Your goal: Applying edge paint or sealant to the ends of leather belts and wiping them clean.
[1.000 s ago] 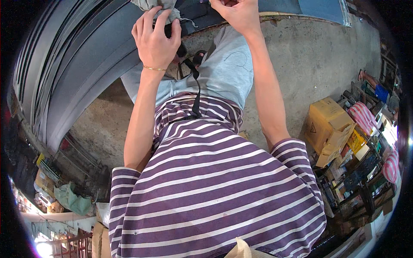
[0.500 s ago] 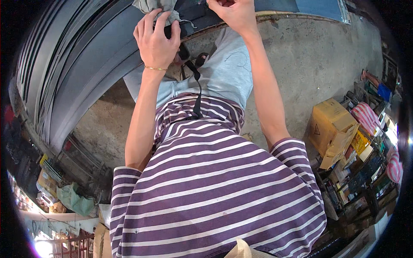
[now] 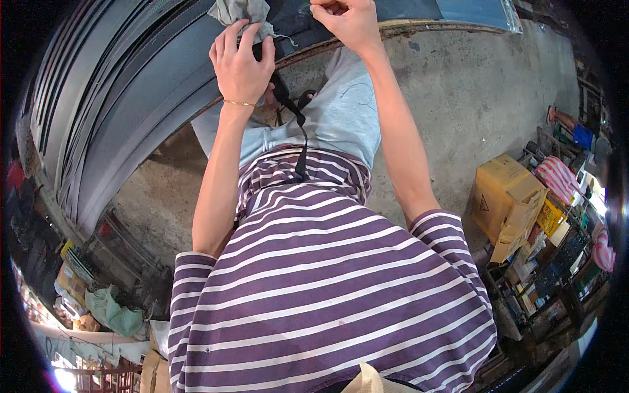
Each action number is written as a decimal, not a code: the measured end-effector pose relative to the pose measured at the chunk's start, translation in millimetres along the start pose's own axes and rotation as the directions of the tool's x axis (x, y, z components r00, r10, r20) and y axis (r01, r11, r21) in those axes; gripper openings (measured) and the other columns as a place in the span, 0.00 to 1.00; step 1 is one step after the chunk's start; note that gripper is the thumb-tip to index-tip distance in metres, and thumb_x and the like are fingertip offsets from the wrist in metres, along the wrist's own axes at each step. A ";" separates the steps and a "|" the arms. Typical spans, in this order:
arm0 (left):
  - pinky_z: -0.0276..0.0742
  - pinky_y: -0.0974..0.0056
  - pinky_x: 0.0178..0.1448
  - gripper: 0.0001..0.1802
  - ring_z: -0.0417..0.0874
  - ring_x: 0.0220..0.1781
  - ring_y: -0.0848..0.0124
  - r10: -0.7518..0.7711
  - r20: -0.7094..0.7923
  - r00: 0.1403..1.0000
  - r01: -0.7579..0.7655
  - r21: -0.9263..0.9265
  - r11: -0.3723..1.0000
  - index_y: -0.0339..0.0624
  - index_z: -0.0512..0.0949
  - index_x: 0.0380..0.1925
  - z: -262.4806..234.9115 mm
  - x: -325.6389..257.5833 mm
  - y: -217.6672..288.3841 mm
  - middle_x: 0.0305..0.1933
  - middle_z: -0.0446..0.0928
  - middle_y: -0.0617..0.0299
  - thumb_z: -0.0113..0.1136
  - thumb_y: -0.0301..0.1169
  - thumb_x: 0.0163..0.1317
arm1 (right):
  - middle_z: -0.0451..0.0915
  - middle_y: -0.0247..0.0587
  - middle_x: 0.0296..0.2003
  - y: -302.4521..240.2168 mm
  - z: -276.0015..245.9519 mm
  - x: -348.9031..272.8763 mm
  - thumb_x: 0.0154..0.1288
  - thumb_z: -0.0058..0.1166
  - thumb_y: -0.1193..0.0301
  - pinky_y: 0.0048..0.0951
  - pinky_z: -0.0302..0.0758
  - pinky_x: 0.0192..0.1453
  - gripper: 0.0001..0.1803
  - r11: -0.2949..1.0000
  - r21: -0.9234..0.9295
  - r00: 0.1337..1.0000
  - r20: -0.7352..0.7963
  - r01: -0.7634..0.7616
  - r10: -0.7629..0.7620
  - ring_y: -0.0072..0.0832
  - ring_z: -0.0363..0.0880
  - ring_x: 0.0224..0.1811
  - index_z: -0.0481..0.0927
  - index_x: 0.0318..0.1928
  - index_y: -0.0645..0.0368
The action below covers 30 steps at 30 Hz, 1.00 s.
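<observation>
The top edge cuts your grey cloth [image 3: 239,9] and your right hand [image 3: 354,25], so you cannot tell whether it holds something

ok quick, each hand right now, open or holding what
Left hand: open, fingers on the crumpled grey cloth.
Right hand: fingers pinched closed; anything held cannot be told.

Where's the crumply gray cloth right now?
In the head view, the gray cloth is at the top edge, left of center, right by the left hand's fingertips. The right hand is off to its right.
</observation>
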<state>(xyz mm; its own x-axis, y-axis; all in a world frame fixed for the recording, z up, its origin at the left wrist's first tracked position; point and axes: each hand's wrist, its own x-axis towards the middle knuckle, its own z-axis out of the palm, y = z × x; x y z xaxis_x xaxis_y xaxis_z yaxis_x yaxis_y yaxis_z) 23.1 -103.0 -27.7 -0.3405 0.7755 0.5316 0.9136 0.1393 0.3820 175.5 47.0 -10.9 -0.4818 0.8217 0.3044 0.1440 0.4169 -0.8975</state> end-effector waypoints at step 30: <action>0.66 0.53 0.66 0.16 0.75 0.60 0.58 -0.006 0.028 1.000 0.006 -0.007 1.000 0.47 0.82 0.47 -3.1 4.5 -0.3 0.57 0.78 0.60 0.67 0.36 0.59 | 0.80 0.25 0.23 25.0 0.0 0.4 0.60 0.67 0.73 0.17 0.69 0.30 0.06 0.996 -0.061 0.997 0.045 0.068 -0.066 0.11 0.72 0.25 0.88 0.37 0.60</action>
<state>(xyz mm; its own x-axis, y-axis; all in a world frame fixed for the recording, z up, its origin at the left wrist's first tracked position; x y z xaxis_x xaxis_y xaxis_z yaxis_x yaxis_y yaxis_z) 20.6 -101.5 -23.1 -0.3395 0.7918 0.5078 0.9100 0.1398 0.3904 178.9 57.7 -33.2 -0.5284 0.7743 0.3482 0.1629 0.4950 -0.8535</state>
